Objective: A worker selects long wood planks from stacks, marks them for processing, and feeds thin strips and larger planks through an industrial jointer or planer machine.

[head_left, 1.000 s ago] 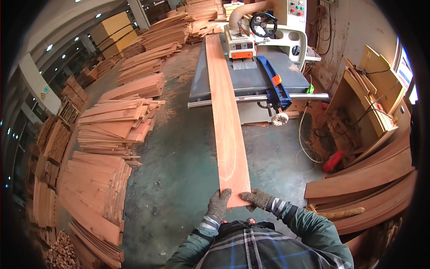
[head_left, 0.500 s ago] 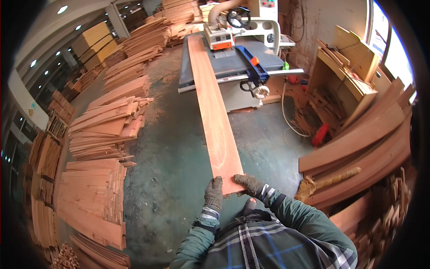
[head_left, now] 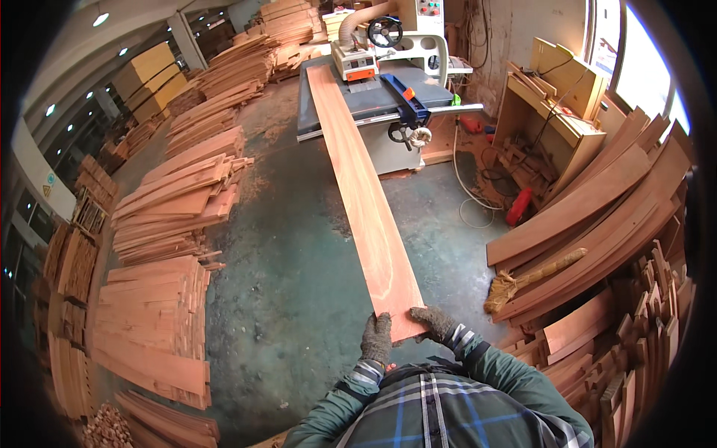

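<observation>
A long reddish-brown wooden board [head_left: 362, 194] stretches away from me, its far end on the dark table of a saw machine [head_left: 362, 104]. My left hand [head_left: 376, 340], in a grey knitted glove, grips the near end at its left corner. The right corner is held by my right hand [head_left: 435, 322], gloved alike, with the thumb on top. The fingers beneath the board are hidden. On the machine, a blue fence [head_left: 403, 101] stands right of the board, and an orange-fronted housing [head_left: 358, 71] sits beside the board's far end.
Stacks of planks [head_left: 153, 321] line the floor on the left. To the right lie more boards [head_left: 575, 216] with a straw brush [head_left: 534, 280] on them. A wooden cabinet [head_left: 553, 112] and a red object [head_left: 517, 207] are beyond, with a hose [head_left: 459, 160] on the floor.
Both hands and the board's near end have shifted to the right in view, leaving the board more slanted. The grip is the same. The whole view has turned slightly.
</observation>
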The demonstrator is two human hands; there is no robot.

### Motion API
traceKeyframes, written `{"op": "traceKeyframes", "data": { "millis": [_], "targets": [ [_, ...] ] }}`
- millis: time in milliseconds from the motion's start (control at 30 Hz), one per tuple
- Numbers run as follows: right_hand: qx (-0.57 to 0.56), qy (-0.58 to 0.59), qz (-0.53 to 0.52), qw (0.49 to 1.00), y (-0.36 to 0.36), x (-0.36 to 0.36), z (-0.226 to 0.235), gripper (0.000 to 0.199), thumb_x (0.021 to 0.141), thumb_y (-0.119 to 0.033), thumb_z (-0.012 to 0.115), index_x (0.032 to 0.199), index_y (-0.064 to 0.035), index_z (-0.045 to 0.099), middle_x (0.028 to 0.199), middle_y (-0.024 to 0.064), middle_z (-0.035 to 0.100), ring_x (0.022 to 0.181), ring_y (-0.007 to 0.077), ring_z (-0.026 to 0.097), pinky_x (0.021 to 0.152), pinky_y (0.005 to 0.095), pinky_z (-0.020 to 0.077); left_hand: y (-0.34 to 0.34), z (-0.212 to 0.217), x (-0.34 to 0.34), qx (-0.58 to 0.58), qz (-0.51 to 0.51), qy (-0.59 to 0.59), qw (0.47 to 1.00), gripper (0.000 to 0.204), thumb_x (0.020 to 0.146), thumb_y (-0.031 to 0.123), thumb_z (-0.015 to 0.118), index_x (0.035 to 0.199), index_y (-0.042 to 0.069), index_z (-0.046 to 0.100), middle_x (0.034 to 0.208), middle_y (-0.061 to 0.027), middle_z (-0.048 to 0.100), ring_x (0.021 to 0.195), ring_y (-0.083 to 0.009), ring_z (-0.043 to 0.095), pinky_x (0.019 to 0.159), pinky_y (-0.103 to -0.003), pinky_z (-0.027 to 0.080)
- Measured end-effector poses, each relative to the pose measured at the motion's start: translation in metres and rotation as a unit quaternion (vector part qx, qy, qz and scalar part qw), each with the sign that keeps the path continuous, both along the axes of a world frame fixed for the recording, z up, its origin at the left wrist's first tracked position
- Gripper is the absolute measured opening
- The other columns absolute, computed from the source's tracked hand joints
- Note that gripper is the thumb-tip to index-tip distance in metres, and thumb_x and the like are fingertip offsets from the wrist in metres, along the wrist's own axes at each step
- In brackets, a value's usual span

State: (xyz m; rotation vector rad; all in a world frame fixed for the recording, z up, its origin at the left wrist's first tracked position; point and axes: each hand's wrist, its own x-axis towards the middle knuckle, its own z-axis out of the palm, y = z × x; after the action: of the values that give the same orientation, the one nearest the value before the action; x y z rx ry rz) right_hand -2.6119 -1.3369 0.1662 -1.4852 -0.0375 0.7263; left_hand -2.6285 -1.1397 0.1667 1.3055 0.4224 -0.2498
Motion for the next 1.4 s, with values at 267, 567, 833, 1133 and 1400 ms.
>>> {"op": "traceKeyframes", "data": {
  "millis": [267,567,833,1133,1400],
  "targets": [
    [0.014,-0.047,-0.013,0.999,-0.045,-0.083,-0.053,0.089,0.055,-0.025,0.091,0.132,-0.0100,0.049,0.130,0.0151,0.055,0.116,0.0379,0.055,0.097,0.0445,0.0459,-0.029,-0.034,-0.080,0.120,-0.095,0.005,0.988,0.049,0.093,0.043,0.055,0.120,0.002,0.056,0.112,-0.0154,0.063,0.101,-0.0260,0.059,0.087,-0.039,0.047],
    [0.019,0.154,-0.050,0.987,-0.101,-0.222,-0.060,0.047,0.079,-0.028,0.076,0.118,-0.0068,0.062,0.100,0.0134,0.067,0.089,0.0255,0.064,0.082,0.0349,0.0521,-0.076,-0.080,-0.235,0.175,-0.141,-0.030,0.974,0.050,0.092,0.042,0.058,0.116,-0.001,0.062,0.108,-0.0174,0.065,0.102,-0.0277,0.059,0.090,-0.038,0.045],
    [0.039,0.002,0.049,0.998,-0.114,-0.298,-0.045,0.046,0.088,-0.037,0.066,0.113,0.0012,0.065,0.103,0.0103,0.069,0.094,0.0155,0.063,0.082,0.0326,0.0511,-0.079,-0.070,-0.313,0.151,-0.139,0.048,0.977,0.051,0.091,0.041,0.058,0.120,0.000,0.058,0.113,-0.0143,0.062,0.101,-0.0244,0.058,0.092,-0.036,0.044],
    [0.104,0.094,-0.052,0.989,-0.084,-0.302,-0.036,0.044,0.087,-0.036,0.066,0.109,0.0017,0.066,0.103,0.0101,0.069,0.093,0.0164,0.063,0.083,0.0311,0.0504,-0.086,-0.032,-0.324,0.261,-0.084,-0.036,0.961,0.062,0.093,0.034,0.056,0.139,-0.002,0.037,0.137,-0.0202,0.047,0.125,-0.0324,0.046,0.106,-0.038,0.035],
    [0.016,-0.009,-0.103,0.995,-0.074,-0.336,-0.014,0.043,0.085,-0.032,0.066,0.110,0.0025,0.066,0.100,0.0141,0.069,0.092,0.0201,0.064,0.084,0.0330,0.0494,-0.075,-0.011,-0.347,0.241,-0.107,-0.124,0.957,0.075,0.094,0.027,0.055,0.149,-0.003,0.014,0.155,-0.0207,0.020,0.143,-0.0296,0.022,0.114,-0.034,0.022]
  ]
}}
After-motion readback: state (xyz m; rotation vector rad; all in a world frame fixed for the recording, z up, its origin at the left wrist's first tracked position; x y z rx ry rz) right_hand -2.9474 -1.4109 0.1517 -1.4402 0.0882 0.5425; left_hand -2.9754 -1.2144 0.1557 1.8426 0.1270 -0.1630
